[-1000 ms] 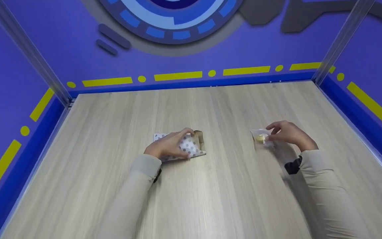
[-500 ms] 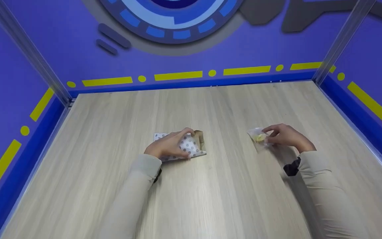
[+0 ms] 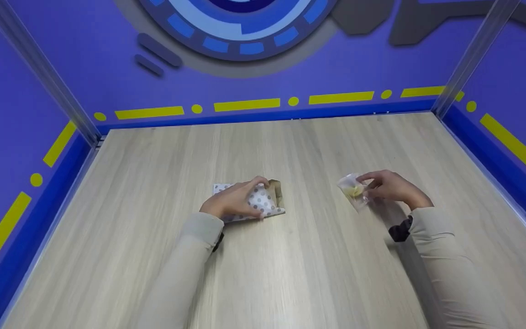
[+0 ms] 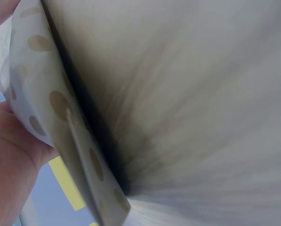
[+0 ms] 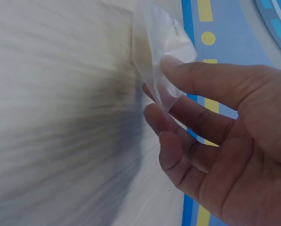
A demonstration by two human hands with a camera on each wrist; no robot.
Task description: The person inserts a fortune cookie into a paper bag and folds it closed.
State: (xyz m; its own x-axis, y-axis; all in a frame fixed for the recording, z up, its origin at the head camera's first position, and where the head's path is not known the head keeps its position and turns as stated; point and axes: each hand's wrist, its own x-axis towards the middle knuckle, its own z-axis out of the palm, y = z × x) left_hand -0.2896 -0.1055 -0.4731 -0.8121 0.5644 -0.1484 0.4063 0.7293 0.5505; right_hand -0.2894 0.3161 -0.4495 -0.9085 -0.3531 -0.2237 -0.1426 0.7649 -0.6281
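A white paper bag with grey dots [image 3: 261,199] lies on the table, its brown inner side showing at the open right end. My left hand [image 3: 233,199] grips the bag across its width, thumb on the near edge and fingers on the far edge. In the left wrist view the dotted bag [image 4: 41,80] bulges beside the palm. Off to the right, my right hand [image 3: 393,188] pinches a small clear plastic packet [image 3: 353,188] with something yellow inside. The right wrist view shows the packet [image 5: 152,42] between thumb and fingers, crimped edge and small print visible.
The wood-grain table [image 3: 308,256] is enclosed by blue-purple panels at the back and both sides. Yellow dashes and dots [image 3: 247,104] run along the panels' lower part. Metal posts [image 3: 473,59] stand at the back corners.
My right hand has shifted slightly left with the packet, which has tilted a little. The left hand and the dotted bag have stayed in place.
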